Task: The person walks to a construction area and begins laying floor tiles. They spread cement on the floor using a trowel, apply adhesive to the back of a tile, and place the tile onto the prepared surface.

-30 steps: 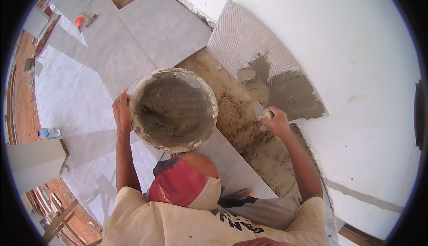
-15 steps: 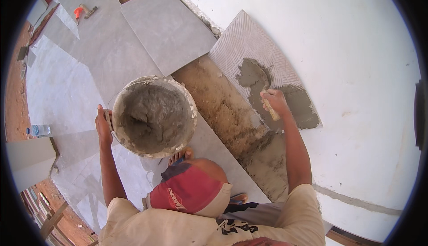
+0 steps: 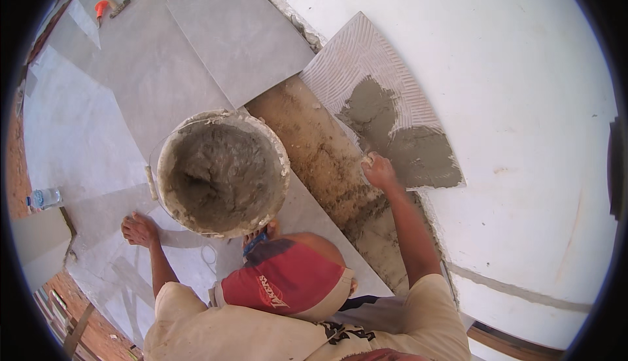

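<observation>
My left hand (image 3: 139, 230) is off the bucket, low over the grey floor tiles, holding nothing with its fingers loosely apart. Wet grey mortar (image 3: 219, 164) half fills the bucket (image 3: 171, 207) in front of me, and its wire handle with a pale grip (image 3: 152, 183) hangs on the left side. My right hand (image 3: 381, 171) is closed round a trowel (image 3: 369, 158); only part of its grip shows, and the blade is hidden. Just beyond it, a tile (image 3: 350, 50) with its ridged back showing leans against the white wall. Mortar (image 3: 405, 135) is spread over its lower part.
A strip of bare earth (image 3: 288, 122) runs between the laid tiles and the wall. One loose grey tile (image 3: 242, 34) overlaps the laid ones. Far left lie an orange-handled tool (image 3: 101, 9) and a scraper-like tool (image 3: 120, 7). A water bottle (image 3: 44, 198) lies at the left.
My left hand has let go of the bucket handle and moved down and left. My right hand has drawn the trowel down and left, and the mortar patch on the tile looks smoother.
</observation>
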Demonstrator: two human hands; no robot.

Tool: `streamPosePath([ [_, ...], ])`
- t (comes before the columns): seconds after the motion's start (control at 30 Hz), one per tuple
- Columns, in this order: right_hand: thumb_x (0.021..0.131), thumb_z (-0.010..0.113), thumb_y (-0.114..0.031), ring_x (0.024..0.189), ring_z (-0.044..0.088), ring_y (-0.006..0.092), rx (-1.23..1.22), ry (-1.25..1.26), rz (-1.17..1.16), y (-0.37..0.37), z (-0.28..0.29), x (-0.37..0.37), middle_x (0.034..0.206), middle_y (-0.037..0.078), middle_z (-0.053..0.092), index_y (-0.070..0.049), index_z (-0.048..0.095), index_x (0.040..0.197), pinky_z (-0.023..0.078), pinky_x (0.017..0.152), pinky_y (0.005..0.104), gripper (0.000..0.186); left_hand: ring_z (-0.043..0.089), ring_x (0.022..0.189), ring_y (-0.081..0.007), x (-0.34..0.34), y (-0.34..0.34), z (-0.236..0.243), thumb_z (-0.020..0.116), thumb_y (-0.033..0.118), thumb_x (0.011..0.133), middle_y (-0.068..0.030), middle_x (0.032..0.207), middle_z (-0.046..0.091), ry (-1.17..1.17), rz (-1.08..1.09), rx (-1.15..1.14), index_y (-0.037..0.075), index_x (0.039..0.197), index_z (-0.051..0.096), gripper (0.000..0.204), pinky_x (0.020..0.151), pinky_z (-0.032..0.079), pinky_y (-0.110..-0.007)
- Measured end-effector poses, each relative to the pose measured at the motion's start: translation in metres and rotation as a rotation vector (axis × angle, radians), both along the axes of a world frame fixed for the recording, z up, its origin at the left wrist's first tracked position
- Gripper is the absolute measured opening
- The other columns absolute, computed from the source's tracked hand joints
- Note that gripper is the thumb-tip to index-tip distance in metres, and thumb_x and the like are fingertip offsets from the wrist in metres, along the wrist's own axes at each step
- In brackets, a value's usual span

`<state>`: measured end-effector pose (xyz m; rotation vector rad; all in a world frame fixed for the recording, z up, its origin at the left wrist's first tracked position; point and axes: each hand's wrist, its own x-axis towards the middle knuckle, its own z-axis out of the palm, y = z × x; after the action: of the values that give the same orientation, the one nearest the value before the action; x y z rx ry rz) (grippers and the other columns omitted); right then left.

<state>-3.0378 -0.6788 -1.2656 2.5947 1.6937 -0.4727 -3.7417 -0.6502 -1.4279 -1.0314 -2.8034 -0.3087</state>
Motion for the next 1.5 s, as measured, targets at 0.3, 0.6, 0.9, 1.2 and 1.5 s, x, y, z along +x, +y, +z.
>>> streamPosePath([
  [0.3, 0.088, 0.065, -0.034, 0.096, 0.063, 0.0455, 0.191, -0.003, -0.166, 0.021, 0.035, -0.001, 0.099, 0.028, 0.066, 0.001, 0.061, 0.115, 0.049, 0.083, 0.0499, 0.044, 0.037, 0.133, -0.0322, -0.007, -0.001, -0.004, 0.043, 0.055, 0.097, -0.0137, 0.137, 0.047, 0.021, 0.024, 0.014, 0.008, 0.132, 0.05, 0.059, 0.108, 0.027, -0.05],
  [0.6, 0.088, 0.068, -0.031, 0.091, 0.065, 0.0442, 0.349, -0.016, -0.215, -0.001, 0.132, 0.008, 0.093, 0.027, 0.066, 0.003, 0.061, 0.108, 0.05, 0.078, 0.0463, 0.04, 0.037, 0.132, -0.0323, -0.008, -0.001, -0.009, 0.041, 0.057, 0.096, -0.0134, 0.137, 0.047, 0.035, 0.033, 0.007, 0.01, 0.13, 0.052, 0.059, 0.106, 0.028, -0.051],
  [0.9, 0.085, 0.071, -0.032, 0.085, 0.064, 0.0422, 0.123, -0.086, -0.111, -0.033, 0.122, 0.039, 0.092, 0.026, 0.066, 0.003, 0.063, 0.107, 0.05, 0.078, 0.0433, 0.042, 0.041, 0.13, -0.0321, -0.014, -0.001, -0.016, 0.04, 0.06, 0.096, -0.014, 0.137, 0.049, 0.041, 0.018, 0.007, 0.01, 0.131, 0.052, 0.062, 0.104, 0.031, -0.052],
  [1.2, 0.088, 0.068, -0.032, 0.089, 0.064, 0.0428, 0.335, -0.13, -0.179, -0.025, 0.185, 0.034, 0.095, 0.026, 0.066, 0.004, 0.063, 0.11, 0.05, 0.079, 0.0451, 0.042, 0.039, 0.132, -0.0321, -0.011, -0.002, -0.01, 0.039, 0.06, 0.096, -0.0136, 0.138, 0.048, 0.024, 0.005, -0.012, 0.01, 0.131, 0.052, 0.063, 0.106, 0.03, -0.052],
  [1.5, 0.088, 0.066, -0.036, 0.101, 0.063, 0.0422, -0.067, -0.172, 0.025, -0.033, 0.102, 0.016, 0.107, 0.027, 0.066, 0.002, 0.06, 0.121, 0.049, 0.087, 0.0487, 0.051, 0.038, 0.133, -0.032, -0.012, -0.001, -0.017, 0.039, 0.059, 0.097, -0.0133, 0.14, 0.046, 0.02, 0.031, -0.033, 0.011, 0.133, 0.05, 0.061, 0.108, 0.029, -0.051],
])
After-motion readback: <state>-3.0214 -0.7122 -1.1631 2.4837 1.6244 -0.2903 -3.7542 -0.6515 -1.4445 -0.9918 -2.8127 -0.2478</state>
